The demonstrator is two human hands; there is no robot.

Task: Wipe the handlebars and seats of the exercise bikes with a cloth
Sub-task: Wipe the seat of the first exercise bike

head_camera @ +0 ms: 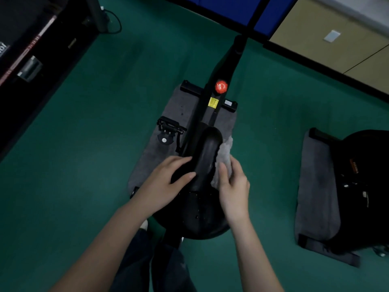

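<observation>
Two bare forearms are reaching forward from the bottom edge, above dark trouser legs (145,262); the left hand (168,182) is lying on the left flank of the black seat (205,161), its fingers stretched fairly straight and resting on the surface with nothing held; the right hand (231,186) is gripping a pale grey cloth (225,152), thumb on top, and pressing it against the seat's right edge, so that the bunched cloth is sticking out ahead of the fingers along the narrow nose of the seat.

Beyond the seat the black frame of the exercise bike (212,116) is running away from the camera, carrying a yellow label (213,102) and, just past it, a red knob (221,87); a black pedal (169,127) is jutting out on the left; the bike is standing on a grey mat (151,157) spread over the green floor (84,144).

Well apart on the right, a second black machine (362,186) is sitting on another grey mat (315,186), cut off by the edge; a dark machine (31,49) is filling the upper left corner, with a black cable (115,24) looping on the floor beside it; blue panels (221,9) and a tan wall (336,39) are closing the top.
</observation>
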